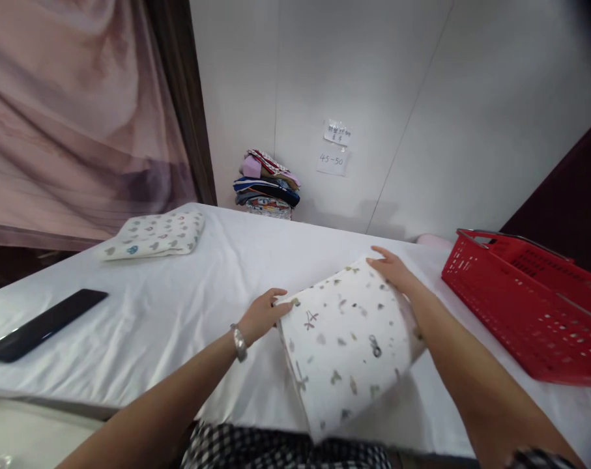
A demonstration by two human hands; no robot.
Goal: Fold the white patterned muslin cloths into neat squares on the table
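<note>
A white cloth with small printed motifs [348, 339], folded into layers, is held tilted over the near edge of the white-covered table [217, 306]. My left hand [266, 315] grips its far left corner, thumb on top and fingers behind. At the far right corner, my right hand [391, 268] pinches the cloth between thumb and fingers. The cloth's lower corner hangs toward my checked clothing. Another folded white cloth with grey and blue prints [161, 236] lies at the table's far left.
A red perforated basket [530, 306] stands on the right. A flat black object [48, 322] lies at the left. Behind the far edge rises a stack of folded fabrics [267, 185] against the wall, near paper labels [332, 160]. A pink curtain [80, 111] hangs left.
</note>
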